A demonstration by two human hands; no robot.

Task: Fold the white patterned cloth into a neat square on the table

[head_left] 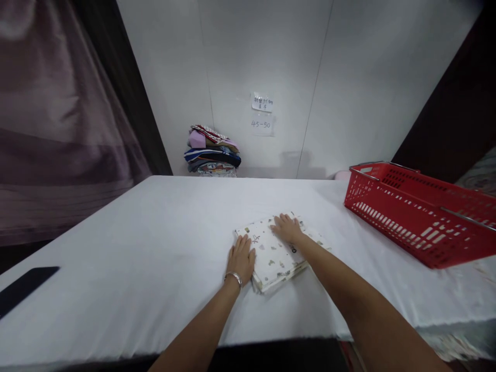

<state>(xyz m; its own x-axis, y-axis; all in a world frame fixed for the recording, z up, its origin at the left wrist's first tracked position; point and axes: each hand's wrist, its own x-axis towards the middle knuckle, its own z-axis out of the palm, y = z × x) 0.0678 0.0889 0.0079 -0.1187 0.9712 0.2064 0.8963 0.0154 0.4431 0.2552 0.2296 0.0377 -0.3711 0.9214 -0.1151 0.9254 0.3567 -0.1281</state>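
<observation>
A folded white cloth with small printed motifs point(273, 256) lies on the white-covered table point(147, 243), near the front edge. My left hand point(242, 258), with a silver bracelet at the wrist, lies flat on the cloth's left edge, fingers stretched out. Flat on the far part of the cloth rests my right hand point(285, 228), its fingers spread. Neither hand holds anything.
A red plastic basket point(418, 212) with metal handles stands at the right of the table. A stack of folded colourful clothes point(211, 151) sits at the back by the wall, under two paper notes point(262, 113). A dark flat object point(23, 287) lies at the left edge.
</observation>
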